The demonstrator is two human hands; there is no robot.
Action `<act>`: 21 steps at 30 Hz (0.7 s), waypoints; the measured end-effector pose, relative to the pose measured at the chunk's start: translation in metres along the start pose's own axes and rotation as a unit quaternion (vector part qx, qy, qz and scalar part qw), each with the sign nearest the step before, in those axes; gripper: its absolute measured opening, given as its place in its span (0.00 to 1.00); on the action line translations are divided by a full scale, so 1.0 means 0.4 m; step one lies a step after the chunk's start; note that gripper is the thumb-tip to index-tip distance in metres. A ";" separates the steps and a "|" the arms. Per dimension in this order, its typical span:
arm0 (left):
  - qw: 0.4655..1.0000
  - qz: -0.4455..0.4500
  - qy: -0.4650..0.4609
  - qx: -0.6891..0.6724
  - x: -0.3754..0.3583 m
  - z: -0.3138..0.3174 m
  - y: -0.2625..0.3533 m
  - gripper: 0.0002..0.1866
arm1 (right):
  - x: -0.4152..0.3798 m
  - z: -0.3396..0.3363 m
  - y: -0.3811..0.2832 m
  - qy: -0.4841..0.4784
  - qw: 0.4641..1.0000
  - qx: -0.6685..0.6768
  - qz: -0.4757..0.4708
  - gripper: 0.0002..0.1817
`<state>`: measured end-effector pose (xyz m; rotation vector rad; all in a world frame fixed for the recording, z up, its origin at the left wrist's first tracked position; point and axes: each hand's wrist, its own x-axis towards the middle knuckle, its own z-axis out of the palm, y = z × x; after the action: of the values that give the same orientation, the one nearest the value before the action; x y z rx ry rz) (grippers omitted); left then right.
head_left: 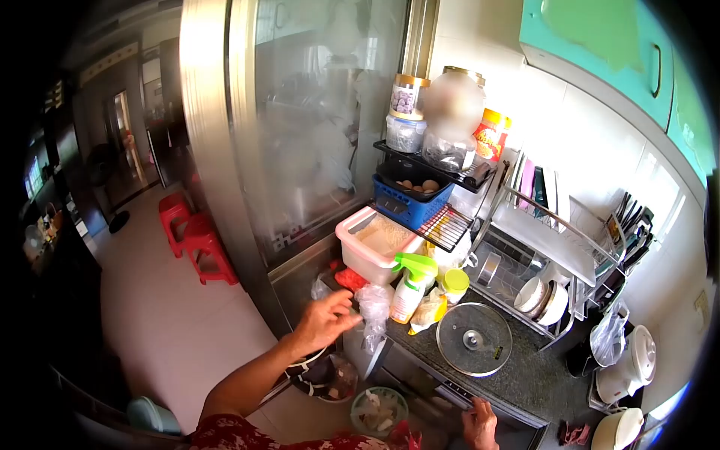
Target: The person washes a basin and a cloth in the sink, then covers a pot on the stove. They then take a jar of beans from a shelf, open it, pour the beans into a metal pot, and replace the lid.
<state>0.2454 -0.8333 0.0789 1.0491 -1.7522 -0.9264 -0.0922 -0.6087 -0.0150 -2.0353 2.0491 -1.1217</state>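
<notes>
Just left of a crumpled clear plastic bag [373, 307], my left hand [326, 322] is raised with bent fingers apart and nothing visible in it. My right hand [480, 424] is low in the view by the counter's front edge, its fingers loosely bent and apart, holding nothing that I can see. Beyond the bag stand a spray bottle [409, 292] with a green head, a yellow-lidded jar [454, 285] and a yellow packet [428, 312]. A glass lid [474, 340] lies flat on the dark counter [525, 367]. Behind is a pink-rimmed tub [367, 259].
A blue basket [412, 202] with eggs sits on a rack beneath several jars. The dish rack [547, 240] holds bowls. White cookers [637, 364] stand at right. Below are a green bin [379, 411] and a dark bag [334, 377]. Red stools [206, 251] are at left.
</notes>
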 end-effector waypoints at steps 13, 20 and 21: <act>0.992 -0.023 0.106 -0.066 0.241 -0.030 0.168 0.27 | 0.069 -0.066 0.236 -0.010 0.990 0.101 0.096 0.11; 0.983 -0.035 0.164 -0.081 0.512 -0.028 0.245 0.31 | 0.244 -0.149 0.286 0.067 0.961 0.232 0.136 0.20; 0.984 -0.023 0.162 -0.073 0.539 -0.018 0.263 0.31 | 0.328 -0.206 0.170 0.062 0.984 0.145 0.082 0.32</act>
<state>0.1662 -0.9934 0.2391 1.0799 -1.3767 -0.8446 -0.2096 -0.6962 0.0697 -1.6686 1.9254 -1.4467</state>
